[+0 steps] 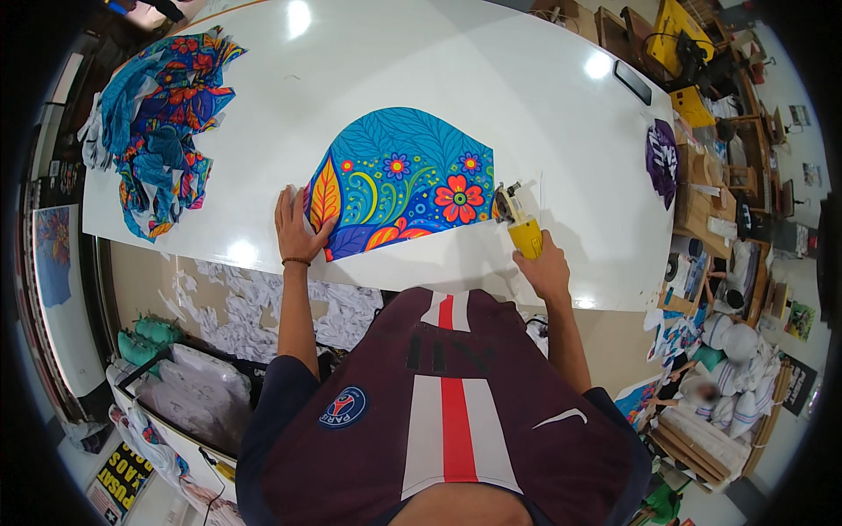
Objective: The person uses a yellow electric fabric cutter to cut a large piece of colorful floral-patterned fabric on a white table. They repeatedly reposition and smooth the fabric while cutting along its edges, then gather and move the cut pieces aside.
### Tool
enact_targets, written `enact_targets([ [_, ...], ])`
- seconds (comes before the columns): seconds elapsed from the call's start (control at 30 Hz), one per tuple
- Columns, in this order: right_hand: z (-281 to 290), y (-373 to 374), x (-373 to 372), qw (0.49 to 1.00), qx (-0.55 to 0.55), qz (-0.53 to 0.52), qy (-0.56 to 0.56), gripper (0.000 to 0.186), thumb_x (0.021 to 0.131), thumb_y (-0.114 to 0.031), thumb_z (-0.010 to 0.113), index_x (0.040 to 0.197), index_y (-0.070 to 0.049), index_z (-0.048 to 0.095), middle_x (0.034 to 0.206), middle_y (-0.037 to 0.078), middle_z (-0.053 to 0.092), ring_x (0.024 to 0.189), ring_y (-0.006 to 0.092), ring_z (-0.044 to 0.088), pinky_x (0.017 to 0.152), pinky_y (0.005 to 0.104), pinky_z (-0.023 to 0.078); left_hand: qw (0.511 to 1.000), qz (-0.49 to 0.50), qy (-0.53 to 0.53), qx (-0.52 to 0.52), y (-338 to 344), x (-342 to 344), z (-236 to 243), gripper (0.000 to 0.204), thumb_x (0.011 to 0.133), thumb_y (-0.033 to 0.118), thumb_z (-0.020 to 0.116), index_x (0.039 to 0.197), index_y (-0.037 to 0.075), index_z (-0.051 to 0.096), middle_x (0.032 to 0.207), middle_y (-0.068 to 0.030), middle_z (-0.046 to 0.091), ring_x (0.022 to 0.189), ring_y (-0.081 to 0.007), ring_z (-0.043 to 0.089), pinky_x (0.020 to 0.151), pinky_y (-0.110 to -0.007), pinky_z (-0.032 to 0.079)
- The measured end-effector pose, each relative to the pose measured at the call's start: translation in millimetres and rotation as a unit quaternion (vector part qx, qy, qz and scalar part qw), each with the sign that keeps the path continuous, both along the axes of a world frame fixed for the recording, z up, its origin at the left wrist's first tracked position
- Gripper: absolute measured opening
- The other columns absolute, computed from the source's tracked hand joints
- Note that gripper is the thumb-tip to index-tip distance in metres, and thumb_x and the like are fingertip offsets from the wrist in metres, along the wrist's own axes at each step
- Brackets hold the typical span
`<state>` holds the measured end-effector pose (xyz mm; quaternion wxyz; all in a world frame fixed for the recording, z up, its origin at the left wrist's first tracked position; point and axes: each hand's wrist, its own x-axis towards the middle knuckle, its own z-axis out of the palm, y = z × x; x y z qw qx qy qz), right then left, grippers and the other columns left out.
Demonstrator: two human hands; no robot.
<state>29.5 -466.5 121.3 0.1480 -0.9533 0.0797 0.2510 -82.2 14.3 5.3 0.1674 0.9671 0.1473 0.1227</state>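
A floral printed fabric piece (403, 175) in blue, orange and red lies flat on the white tabletop (421, 53). My left hand (301, 223) rests on its left edge, fingers apart and stretched out. My right hand (544, 266) grips a yellow handheld electric cutter (524, 230), whose round metal head sits beside the fabric's right edge. At the left of the table lies a crumpled heap of printed fabric offcuts (162, 131).
A dark phone (632, 81) and a purple bundle (661, 162) lie near the table's right edge. White scraps (228, 298) litter the floor left of me. Yellow equipment (675, 39) stands at upper right. Another person (697, 390) is at lower right among white sacks.
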Motion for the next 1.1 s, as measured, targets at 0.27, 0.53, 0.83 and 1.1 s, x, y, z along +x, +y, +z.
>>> enact_targets([
  [0.27,-4.0,15.5,27.5,1.0,-0.009,0.001,-0.02,0.058,0.077,-0.042,0.076,0.118,-0.006,0.057,0.102,0.025,0.073,0.097,0.0444,0.072,0.081,0.0547,0.057,1.0,0.001,-0.002,-0.003,1.2,0.5,-0.1,0.09,0.083,0.057,0.08,0.152,0.006,0.05,0.162,-0.0207,0.039,0.153,-0.0383,0.032,0.125,-0.05,0.028],
  [0.53,-9.0,30.7,77.3,0.999,0.005,-0.001,-0.033,0.06,0.076,-0.044,0.077,0.118,-0.005,0.058,0.106,0.023,0.073,0.101,0.0421,0.073,0.085,0.0526,0.058,1.0,0.005,0.001,-0.002,-1.1,1.2,3.2,0.091,0.082,0.054,0.083,0.151,0.006,0.05,0.162,-0.0221,0.039,0.152,-0.0402,0.033,0.123,-0.052,0.03],
  [0.83,-35.1,24.5,113.1,0.965,0.231,0.01,-0.127,0.052,0.078,-0.038,0.08,0.114,-0.002,0.068,0.093,0.017,0.074,0.082,0.027,0.073,0.073,0.0436,0.056,0.998,0.017,-0.041,-0.035,-23.8,16.8,-5.8,0.093,0.079,0.055,0.084,0.15,0.005,0.052,0.156,-0.0276,0.043,0.145,-0.0472,0.038,0.121,-0.056,0.031],
  [1.1,-31.5,-23.5,59.9,0.893,0.414,-0.174,-0.036,0.028,0.088,-0.019,0.076,0.107,-0.002,0.064,0.08,0.005,0.062,0.062,0.0159,0.062,0.056,0.0308,0.053,0.986,0.022,-0.005,-0.168,-71.4,47.5,-9.5,0.02,0.095,0.026,0.067,0.111,0.017,0.076,0.11,-0.0121,0.068,0.102,-0.0346,0.067,0.085,-0.047,0.056],
])
